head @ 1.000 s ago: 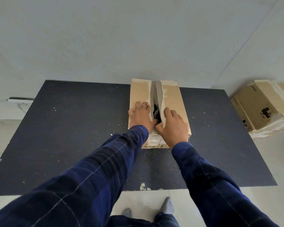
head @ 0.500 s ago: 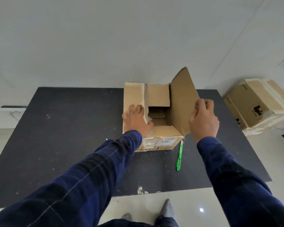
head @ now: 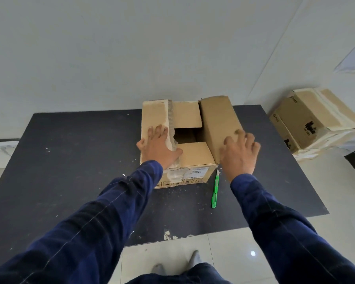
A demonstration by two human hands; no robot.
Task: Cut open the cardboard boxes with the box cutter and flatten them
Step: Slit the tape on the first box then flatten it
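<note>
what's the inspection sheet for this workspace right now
surface: black mat on tiled floor, speckled white.
job's things: cardboard box, right flap folded out, left flap down; green box cutter lying beside its near right corner.
clutter: white scraps on the mat.
hands: left hand flat on left flap; right hand on right flap, blurred, grip unclear.
cables: nothing seen.
surroundings: more cardboard boxes at right, pale wall.

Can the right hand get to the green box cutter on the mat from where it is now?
Probably yes. The slim green box cutter lies uncovered on the black mat, beside the brown cardboard box and close under the right hand, which only has to leave the box's right flap.
</note>
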